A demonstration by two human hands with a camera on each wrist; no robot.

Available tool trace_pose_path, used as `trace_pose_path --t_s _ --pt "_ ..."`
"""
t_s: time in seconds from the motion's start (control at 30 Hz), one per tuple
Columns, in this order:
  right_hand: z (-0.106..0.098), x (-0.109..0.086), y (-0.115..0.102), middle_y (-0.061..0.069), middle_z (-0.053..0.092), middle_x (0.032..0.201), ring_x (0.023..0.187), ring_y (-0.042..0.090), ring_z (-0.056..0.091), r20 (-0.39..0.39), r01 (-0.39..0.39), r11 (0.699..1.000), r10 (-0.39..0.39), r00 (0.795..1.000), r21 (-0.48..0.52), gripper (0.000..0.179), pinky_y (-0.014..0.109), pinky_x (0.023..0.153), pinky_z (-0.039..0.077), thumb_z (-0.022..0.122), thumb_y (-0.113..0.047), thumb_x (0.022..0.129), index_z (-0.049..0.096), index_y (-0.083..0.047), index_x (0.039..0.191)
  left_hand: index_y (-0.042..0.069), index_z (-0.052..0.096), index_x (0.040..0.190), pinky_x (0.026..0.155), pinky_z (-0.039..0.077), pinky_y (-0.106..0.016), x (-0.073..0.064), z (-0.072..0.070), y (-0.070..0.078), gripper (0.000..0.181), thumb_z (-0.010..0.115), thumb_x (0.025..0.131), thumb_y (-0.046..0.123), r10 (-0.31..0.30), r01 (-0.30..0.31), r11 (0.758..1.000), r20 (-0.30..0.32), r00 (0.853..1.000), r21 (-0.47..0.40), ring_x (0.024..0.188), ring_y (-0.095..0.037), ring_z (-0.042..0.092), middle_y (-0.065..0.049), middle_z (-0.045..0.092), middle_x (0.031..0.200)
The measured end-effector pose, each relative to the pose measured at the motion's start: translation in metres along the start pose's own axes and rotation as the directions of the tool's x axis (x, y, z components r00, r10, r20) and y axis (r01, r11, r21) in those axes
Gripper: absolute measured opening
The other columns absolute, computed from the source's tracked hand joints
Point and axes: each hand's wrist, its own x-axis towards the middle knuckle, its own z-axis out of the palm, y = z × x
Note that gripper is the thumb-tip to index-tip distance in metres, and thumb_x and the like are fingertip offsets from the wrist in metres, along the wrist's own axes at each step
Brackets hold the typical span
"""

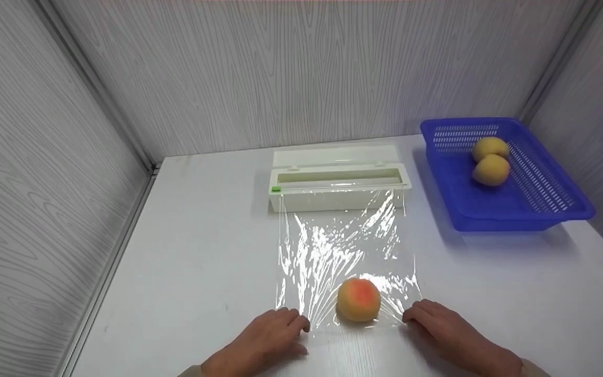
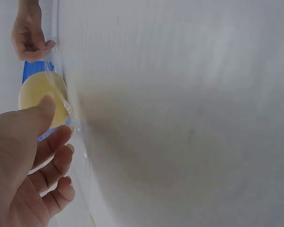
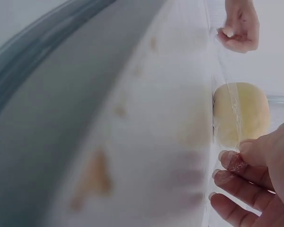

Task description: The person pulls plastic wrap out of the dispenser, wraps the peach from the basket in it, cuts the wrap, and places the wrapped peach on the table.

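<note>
A peach (image 1: 358,300) sits near the free edge of a sheet of clear film (image 1: 327,246), seemingly on top of it, with that edge drawn up a little against its near side. To the right of the peach, the right hand (image 1: 453,335) pinches 1 corner between thumb and forefinger. To its left, the left hand (image 1: 267,337) is by the opposite corner, fingers loosely bent and thumb apart; I can't tell whether it has hold of the film. I'd make sure of that grip first, then lift both corners evenly and lay the edge over the peach before snugging it down, since a hard tug on 1 side could roll the fruit or bunch the film. The creases fanning out beside the peach want easing flat. Beyond the peach, the film runs back to a white box (image 1: 338,201); farther off to its right is a blue basket (image 1: 490,207) holding 2 more peaches (image 1: 491,170).
</note>
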Motion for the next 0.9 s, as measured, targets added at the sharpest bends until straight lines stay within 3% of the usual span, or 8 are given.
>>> trace_pose_path --t_s 0.07,0.17,0.23,0.33,0.5,0.67,0.9 --pt "-0.002 0.001 0.001 -0.006 0.06 0.093 0.083 0.007 0.054 0.028 0.0 1.0 0.0 1.0 0.014 0.031 0.016 0.076 0.046 0.073 0.006 0.079 0.065 -0.013 0.103 0.018 0.059 0.094 0.059 0.026 -0.01 0.001 0.003 0.0 0.03 0.074 0.083 0.042 0.036 -0.035 0.999 -0.024 0.999 0.021 0.066 -0.005 0.043 0.008 0.052 0.081" --pt "-0.003 0.002 0.004 -0.005 0.058 0.092 0.083 0.008 0.052 0.021 0.045 0.999 -0.046 0.999 0.024 0.014 0.017 0.074 0.045 0.061 -0.002 0.094 0.065 -0.013 0.101 0.017 0.056 0.088 0.059 0.016 -0.011 0.002 0.006 0.001 0.027 0.076 0.083 0.035 0.065 -0.061 0.996 -0.049 0.997 0.064 0.061 -0.006 0.035 0.007 0.048 0.078" --pt "-0.002 0.004 0.007 -0.004 0.056 0.091 0.081 0.008 0.051 -0.003 0.084 0.996 -0.084 0.996 0.026 0.018 0.017 0.071 0.043 0.048 -0.01 0.102 0.065 -0.014 0.098 0.017 0.055 0.086 0.059 0.013 -0.012 0.004 0.007 0.003 0.025 0.076 0.084 0.029 0.058 -0.054 0.995 -0.053 0.997 0.087 0.061 -0.006 0.032 0.007 0.046 0.077" --pt "-0.003 0.006 0.01 -0.004 0.055 0.089 0.08 0.008 0.05 -0.03 0.103 0.994 -0.103 0.994 0.02 0.025 0.016 0.07 0.042 0.041 -0.014 0.103 0.064 -0.014 0.094 0.017 0.053 0.087 0.058 0.016 -0.012 0.007 0.004 0.003 0.021 0.072 0.088 0.025 0.02 -0.017 0.997 -0.036 0.999 0.074 0.064 -0.005 0.031 0.008 0.047 0.077" --pt "-0.007 0.011 0.01 -0.005 0.055 0.089 0.082 0.005 0.048 -0.008 0.037 0.998 -0.036 0.999 0.054 0.015 0.014 0.071 0.04 0.05 -0.01 0.097 0.064 -0.015 0.093 0.018 0.056 0.093 0.059 0.029 -0.015 0.01 -0.005 -0.002 0.016 0.07 0.088 0.014 -0.033 0.035 0.999 -0.031 0.999 0.04 0.067 -0.006 0.039 0.01 0.055 0.079" --pt "-0.009 0.015 0.011 -0.005 0.054 0.089 0.082 0.005 0.048 -0.013 0.027 0.998 -0.026 1.0 0.053 0.028 0.014 0.072 0.041 0.061 0.009 0.074 0.064 -0.013 0.091 0.02 0.062 0.098 0.063 0.038 -0.018 0.018 -0.014 -0.008 0.025 0.073 0.082 0.005 -0.059 0.059 0.997 0.01 0.998 0.055 0.074 -0.009 0.051 0.008 0.063 0.087" --pt "-0.009 0.016 0.013 -0.008 0.057 0.09 0.081 0.003 0.05 0.021 -0.012 0.997 0.01 1.0 0.076 0.033 0.012 0.071 0.042 0.067 0.011 0.073 0.061 -0.014 0.094 0.021 0.062 0.092 0.061 0.036 -0.019 0.03 -0.016 -0.01 0.023 0.076 0.08 0.008 -0.054 0.049 0.991 0.033 0.998 0.126 0.072 -0.01 0.051 0.007 0.062 0.084"
